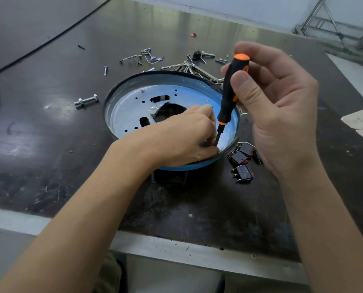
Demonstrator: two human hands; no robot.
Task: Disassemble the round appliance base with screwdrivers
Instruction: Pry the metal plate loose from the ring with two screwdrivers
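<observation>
Round blue-rimmed silver metal appliance base (132, 106) sits on the dark counter (49, 144), just ahead of both hands. Right hand (282, 106) pinches the black-and-orange screwdriver (229, 96) by its handle, long axis nearly upright, tip at the base's near-right rim, where the nearer left hand (182, 136) pinches the shaft.

A dark, scratched worktop (49, 144) with a pale metal front edge carries a round blue-and-silver metal appliance base (132, 115) at the frame's centre. Left of the base lies a silver bolt with nuts (86, 100). Above it are scattered loose silver screws (151, 55) and bent wire clips (189, 66). Black rocker switches (242, 159) sit at the base's lower right, and white paper scraps (361, 121) lie at the right edge.
</observation>
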